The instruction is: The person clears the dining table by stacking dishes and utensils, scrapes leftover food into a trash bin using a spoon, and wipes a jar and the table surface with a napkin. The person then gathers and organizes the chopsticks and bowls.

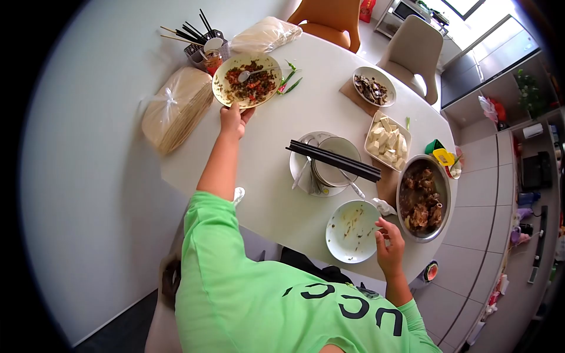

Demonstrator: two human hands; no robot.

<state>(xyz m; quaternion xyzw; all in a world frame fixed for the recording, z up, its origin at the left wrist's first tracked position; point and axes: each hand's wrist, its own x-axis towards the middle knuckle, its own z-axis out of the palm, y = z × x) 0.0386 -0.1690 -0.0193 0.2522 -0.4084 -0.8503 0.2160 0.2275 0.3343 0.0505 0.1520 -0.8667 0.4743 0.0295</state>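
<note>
At the far left of the table, my left hand (235,120) grips the near rim of a plate of chopped peppers (268,86). A spoon (246,75) lies in the food. My right hand (389,242) is at the right rim of a used white plate (347,232) with food residue; its fingers are loosely bent and apart, and I cannot tell whether they touch the rim. Between my hands, several black chopsticks (332,159) lie across stacked bowls (336,147), with spoons (355,187) beside and under them.
Tofu pieces in a square dish (375,152), a metal basin of meat (402,209) and a plate of dark food (391,99) stand at right. Green chillies (289,82), wrapped stacks (176,112) and a chopstick holder (220,47) are at left. Chairs (415,47) stand behind.
</note>
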